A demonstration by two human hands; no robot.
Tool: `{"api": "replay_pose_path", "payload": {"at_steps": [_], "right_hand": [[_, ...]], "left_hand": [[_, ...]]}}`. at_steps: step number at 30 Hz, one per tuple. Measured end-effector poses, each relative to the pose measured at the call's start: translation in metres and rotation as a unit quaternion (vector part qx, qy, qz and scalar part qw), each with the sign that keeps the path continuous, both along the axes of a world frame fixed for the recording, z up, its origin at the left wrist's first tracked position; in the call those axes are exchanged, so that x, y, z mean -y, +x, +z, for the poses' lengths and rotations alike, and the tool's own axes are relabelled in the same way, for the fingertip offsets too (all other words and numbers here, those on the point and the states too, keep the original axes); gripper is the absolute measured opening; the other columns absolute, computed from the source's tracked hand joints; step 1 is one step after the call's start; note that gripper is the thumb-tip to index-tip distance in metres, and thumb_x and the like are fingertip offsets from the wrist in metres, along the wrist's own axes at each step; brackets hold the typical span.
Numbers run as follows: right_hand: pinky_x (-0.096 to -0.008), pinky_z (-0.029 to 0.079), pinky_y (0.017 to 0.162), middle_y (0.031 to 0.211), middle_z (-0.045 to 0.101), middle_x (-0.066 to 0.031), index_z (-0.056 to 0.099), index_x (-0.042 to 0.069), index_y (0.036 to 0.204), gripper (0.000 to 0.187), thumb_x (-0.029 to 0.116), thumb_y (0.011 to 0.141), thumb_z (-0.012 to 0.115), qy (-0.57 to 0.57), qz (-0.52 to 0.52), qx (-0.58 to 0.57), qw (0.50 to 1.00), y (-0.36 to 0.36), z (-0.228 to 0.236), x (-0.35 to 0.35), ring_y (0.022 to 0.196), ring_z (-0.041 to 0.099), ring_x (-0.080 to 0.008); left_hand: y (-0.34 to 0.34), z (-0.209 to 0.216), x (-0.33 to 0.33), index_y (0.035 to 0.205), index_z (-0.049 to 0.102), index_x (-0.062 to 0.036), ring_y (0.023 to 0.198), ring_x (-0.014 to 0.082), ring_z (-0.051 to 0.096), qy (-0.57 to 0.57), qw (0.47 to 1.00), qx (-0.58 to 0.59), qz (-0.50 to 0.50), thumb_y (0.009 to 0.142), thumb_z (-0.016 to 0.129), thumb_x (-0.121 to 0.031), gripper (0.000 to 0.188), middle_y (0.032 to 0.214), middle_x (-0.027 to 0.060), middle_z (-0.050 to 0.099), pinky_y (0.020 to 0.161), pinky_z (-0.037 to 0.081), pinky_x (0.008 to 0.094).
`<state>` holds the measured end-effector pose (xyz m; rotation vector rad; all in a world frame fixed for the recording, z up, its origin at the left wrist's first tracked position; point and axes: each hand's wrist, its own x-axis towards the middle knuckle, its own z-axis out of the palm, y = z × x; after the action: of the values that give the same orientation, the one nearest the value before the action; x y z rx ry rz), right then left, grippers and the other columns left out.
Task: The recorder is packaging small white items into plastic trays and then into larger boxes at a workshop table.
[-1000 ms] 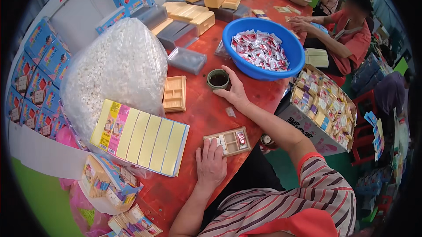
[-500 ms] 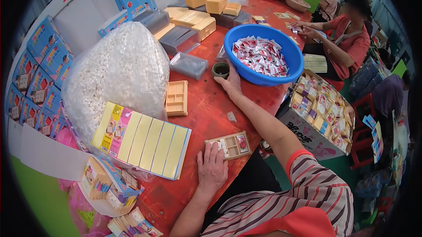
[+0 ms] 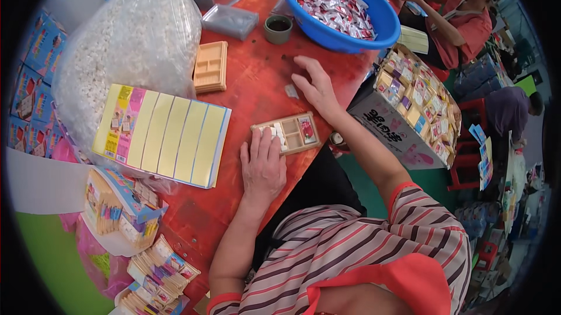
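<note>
While my left hand (image 3: 263, 166) lies flat on the red table (image 3: 257, 81) at the centre of the frame, its fingertips rest on the near end of the tray (image 3: 287, 133), a small tan box with compartments. The grip there is slack: fingers spread and pressing down, holding nothing. One compartment at the tray's right end carries a red-and-white packet; white bits sit in the left end by my fingers.

My right hand (image 3: 315, 86) reaches forward just above the tray, palm down, fingers loosely spread on the table, closed on nothing. A small grey scrap (image 3: 291, 91) lies just beside it, on its left.

Beyond that hand, at the top of the frame, stands a blue basin (image 3: 327, 29) heaped with red-and-white packets (image 3: 336, 8), and a dark cup (image 3: 278, 28) sits just left of it. A second, bare tray (image 3: 211, 67) lies left of centre, next to a big clear bag (image 3: 117, 46) of white pellets. A yellow striped pack (image 3: 163, 134) lies below the bag. At the right, a carton (image 3: 409, 105) holds filled trays.
</note>
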<state>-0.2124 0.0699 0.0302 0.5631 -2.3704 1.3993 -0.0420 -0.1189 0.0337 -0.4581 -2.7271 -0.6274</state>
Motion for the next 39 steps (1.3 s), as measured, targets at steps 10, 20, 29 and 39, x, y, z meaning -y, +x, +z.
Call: {"api": "replay_pose_path", "payload": {"at_steps": [10, 20, 29, 39], "right_hand": [[-0.0513, 0.024, 0.112, 0.147, 0.039, -0.0179, 0.041, -0.001, 0.14, 0.063, 0.027, 0.087, 0.061, 0.359, 0.059, -0.033, 0.931, 0.12, 0.009, 0.007, 0.138, 0.035, -0.0324], [-0.0511, 0.022, 0.114, 0.153, 0.03, -0.0193, 0.035, -0.002, 0.144, 0.077, 0.049, 0.089, 0.054, 0.412, 0.115, -0.055, 0.902, 0.117, 0.014, 0.02, 0.143, 0.027, -0.0326], [-0.0523, 0.021, 0.114, 0.152, 0.032, -0.0198, 0.034, 0.0, 0.145, 0.076, 0.048, 0.09, 0.054, 0.407, 0.116, -0.063, 0.904, 0.114, 0.009, 0.014, 0.142, 0.029, -0.0338], [-0.0466, 0.023, 0.114, 0.15, 0.035, -0.0198, 0.033, -0.001, 0.146, 0.069, 0.038, 0.092, 0.055, 0.193, 0.145, 0.016, 0.97, 0.097, 0.021, -0.004, 0.141, 0.032, -0.0321]], "left_hand": [[0.006, -0.003, 0.0, 0.122, 0.057, -0.0002, 0.137, 0.0344, 0.036, -0.032, 0.999, -0.005, 0.008, 0.081, 0.064, -0.019, 0.045, 0.139, 0.0157, 0.047, 0.105, 0.03, 0.0561], [0.003, -0.013, 0.013, 0.121, 0.057, 0.0, 0.129, 0.0337, 0.046, 0.233, 0.972, 0.026, -0.004, 0.086, 0.054, -0.003, 0.035, 0.13, 0.0174, 0.054, 0.105, 0.037, 0.0454], [0.024, 0.019, 0.026, 0.131, 0.052, -0.002, 0.128, 0.0279, 0.048, 0.29, 0.95, 0.083, 0.084, 0.089, 0.053, -0.003, 0.042, 0.138, 0.0168, 0.05, 0.104, 0.038, 0.0353], [0.053, 0.021, 0.021, 0.131, 0.053, -0.0013, 0.134, 0.0372, 0.039, 0.166, 0.979, 0.078, 0.085, 0.088, 0.057, -0.006, 0.043, 0.144, 0.0195, 0.042, 0.109, 0.032, 0.0451]]}}
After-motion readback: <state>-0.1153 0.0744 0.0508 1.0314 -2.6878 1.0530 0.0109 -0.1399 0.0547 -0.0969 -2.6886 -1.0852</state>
